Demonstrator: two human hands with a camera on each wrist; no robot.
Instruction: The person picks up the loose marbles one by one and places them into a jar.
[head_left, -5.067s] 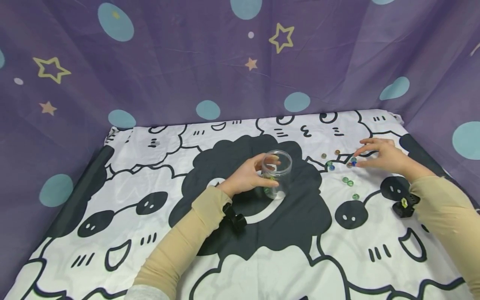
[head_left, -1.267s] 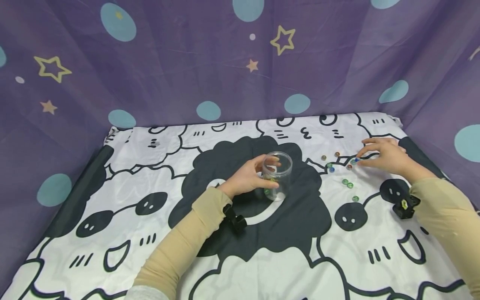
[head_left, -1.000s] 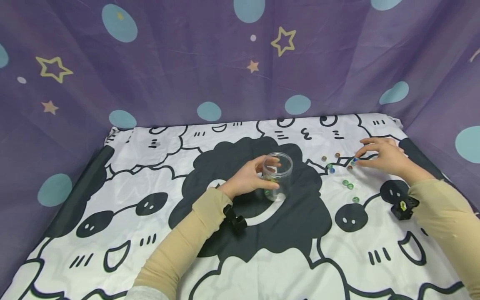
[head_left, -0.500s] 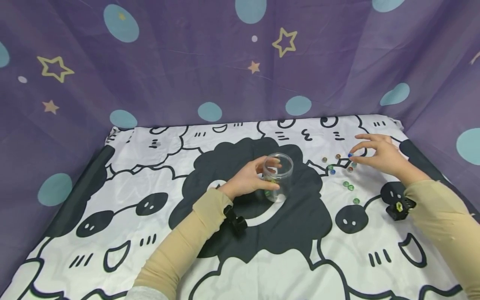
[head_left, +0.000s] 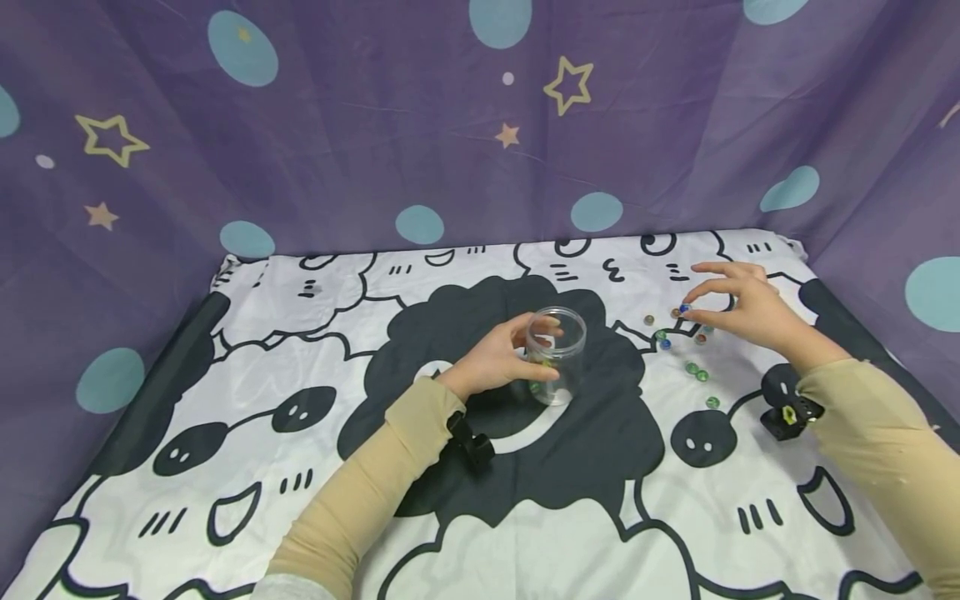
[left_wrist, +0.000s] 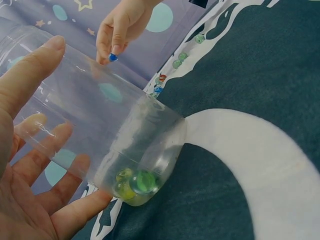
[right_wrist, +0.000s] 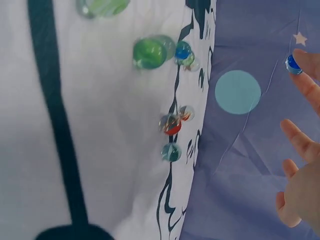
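My left hand (head_left: 498, 354) grips a clear plastic jar (head_left: 566, 358) around its side, its mouth upward on the dark patch of the cloth. At the jar's bottom, green and yellow marbles (left_wrist: 145, 182) show through the wall in the left wrist view. Between thumb and forefinger, my right hand (head_left: 742, 307) pinches a blue marble (right_wrist: 294, 65), raised above the cloth. Below and around that hand lie several loose marbles: green ones (head_left: 697, 372) nearer me, a red-brown one (head_left: 701, 339), another blue one (head_left: 665, 344) and a brown one (head_left: 649, 320).
A white cloth (head_left: 570, 542) with black cartoon sheep covers the table. Behind it and at both sides hangs a purple curtain (head_left: 337, 150) with stars and dots. Black wrist cameras sit on both sleeves (head_left: 375, 458).
My right hand has picked the blue marble up from the loose group, lifted it and carried it leftward toward the jar. My left hand and the jar stay in place.
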